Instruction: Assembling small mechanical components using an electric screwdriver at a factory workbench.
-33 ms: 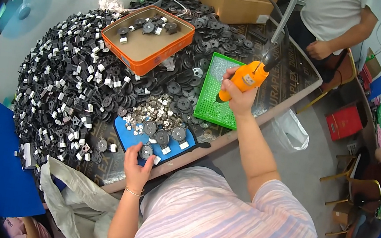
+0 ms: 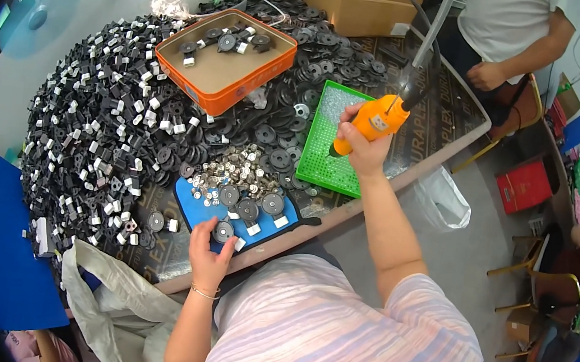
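Nearest, at eight o'clock from a blue mat (image 2: 194, 207), a crumpled whitish sack (image 2: 119, 272) is seen. On the mat, a round black plastic disc with a white tab (image 2: 224, 231) is pinched between the thumb and fingers of the left hand (image 2: 212, 245), its tab turned to four o'clock. Three similar black discs (image 2: 248, 210) are set just beyond, and behind them small silvery metal pieces (image 2: 237, 171) are heaped.

Toward two o'clock, an orange power screwdriver (image 2: 373, 125) is wrapped by the fingers of the right hand (image 2: 365, 143); its dark tip is pointed to eight o'clock over a green perforated plastic tray (image 2: 314, 162). Whether the tray is touched cannot be told.

At ten o'clock, a large mound of black and white plastic parts (image 2: 93, 135) is piled on the counter (image 2: 454, 111). At twelve, more discs are held in an orange rectangular tin (image 2: 206, 98). Farthest, at one o'clock, a brown cardboard box (image 2: 362, 9) is placed.
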`<state>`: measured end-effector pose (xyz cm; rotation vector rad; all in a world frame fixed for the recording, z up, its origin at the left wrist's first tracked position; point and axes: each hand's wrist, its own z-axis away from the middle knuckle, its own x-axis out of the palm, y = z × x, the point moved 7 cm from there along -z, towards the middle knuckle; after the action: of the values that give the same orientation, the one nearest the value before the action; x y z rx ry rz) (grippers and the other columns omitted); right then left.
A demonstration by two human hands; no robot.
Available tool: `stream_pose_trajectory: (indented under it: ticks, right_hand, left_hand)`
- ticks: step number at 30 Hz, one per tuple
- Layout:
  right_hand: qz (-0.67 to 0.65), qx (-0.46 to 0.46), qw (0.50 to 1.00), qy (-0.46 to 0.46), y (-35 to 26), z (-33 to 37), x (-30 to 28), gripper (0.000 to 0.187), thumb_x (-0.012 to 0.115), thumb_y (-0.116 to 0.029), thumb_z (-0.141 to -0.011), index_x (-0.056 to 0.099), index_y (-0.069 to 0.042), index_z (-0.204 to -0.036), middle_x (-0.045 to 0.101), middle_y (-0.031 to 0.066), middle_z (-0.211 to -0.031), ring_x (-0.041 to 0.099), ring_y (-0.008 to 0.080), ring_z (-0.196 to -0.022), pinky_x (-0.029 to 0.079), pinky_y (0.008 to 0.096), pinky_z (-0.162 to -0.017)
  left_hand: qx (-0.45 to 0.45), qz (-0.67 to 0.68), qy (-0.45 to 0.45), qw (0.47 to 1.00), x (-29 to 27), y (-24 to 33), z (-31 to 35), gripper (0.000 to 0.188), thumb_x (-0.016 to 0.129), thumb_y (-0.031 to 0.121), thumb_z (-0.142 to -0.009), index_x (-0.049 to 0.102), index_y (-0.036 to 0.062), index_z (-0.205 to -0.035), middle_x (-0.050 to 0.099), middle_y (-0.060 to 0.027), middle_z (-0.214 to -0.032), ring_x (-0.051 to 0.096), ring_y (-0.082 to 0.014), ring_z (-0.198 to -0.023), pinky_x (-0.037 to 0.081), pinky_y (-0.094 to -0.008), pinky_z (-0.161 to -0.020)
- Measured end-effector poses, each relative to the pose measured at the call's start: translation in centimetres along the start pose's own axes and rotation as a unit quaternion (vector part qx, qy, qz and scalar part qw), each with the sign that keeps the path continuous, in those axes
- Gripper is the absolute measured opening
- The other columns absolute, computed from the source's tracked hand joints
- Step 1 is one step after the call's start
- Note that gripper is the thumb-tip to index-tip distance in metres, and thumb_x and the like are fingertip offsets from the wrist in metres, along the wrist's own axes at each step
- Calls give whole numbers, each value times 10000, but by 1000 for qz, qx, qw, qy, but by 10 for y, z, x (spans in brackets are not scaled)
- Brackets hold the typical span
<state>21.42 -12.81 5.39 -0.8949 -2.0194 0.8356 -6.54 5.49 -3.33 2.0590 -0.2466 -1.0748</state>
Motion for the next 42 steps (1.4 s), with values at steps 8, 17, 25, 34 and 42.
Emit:
stream_pose_trajectory:
  ticks: [8, 17, 25, 34, 42]
  right_hand:
    - [30, -5, 1000, -3, -6, -6, 7, 234, 617, 3, -707, 505, -7, -913, 547, 76, -747, 541, 134, -583, 449, 249, -543]
    - [-200, 45, 966, -157, -36, 36, 94, 220, 594, 17, -687, 507, -2, -888, 512, 114, -790, 527, 161, -613, 456, 255, -545]
    - [-156, 109, 934, -303, 0, 92, 178, 268, 619, 20, -678, 513, -5, -923, 514, 118, -828, 537, 165, -645, 457, 260, -570]
    - [-109, 130, 923, -345, 11, 109, 194, 184, 634, 7, -672, 553, -31, -833, 537, 72, -812, 526, 157, -718, 429, 265, -619]
    - [-109, 107, 903, -401, 11, 110, 201, 206, 650, -14, -694, 547, -43, -870, 554, 56, -806, 510, 142, -701, 431, 265, -601]
  left_hand:
    - [-2, 16, 1, 1000, -1, -2, -1, 494, 744, 129, -651, 535, -7, -1078, 555, -151, -952, 538, -302, -881, 445, -349, -777]
    - [-13, 24, 3, 1000, 0, -1, -3, 486, 757, 161, -652, 534, -4, -1051, 566, -156, -962, 544, -316, -879, 453, -364, -762]
    - [-24, 41, 6, 999, -2, -6, 0, 475, 762, 186, -646, 551, 3, -1030, 574, -147, -952, 534, -320, -884, 444, -373, -772]
    - [-1, 60, 15, 998, -4, -6, -2, 415, 734, 141, -646, 548, 13, -994, 570, -136, -926, 528, -319, -855, 439, -376, -751]
    - [13, 51, 22, 998, -1, -3, -2, 331, 688, 93, -661, 530, 5, -939, 557, -142, -888, 517, -327, -815, 436, -377, -715]
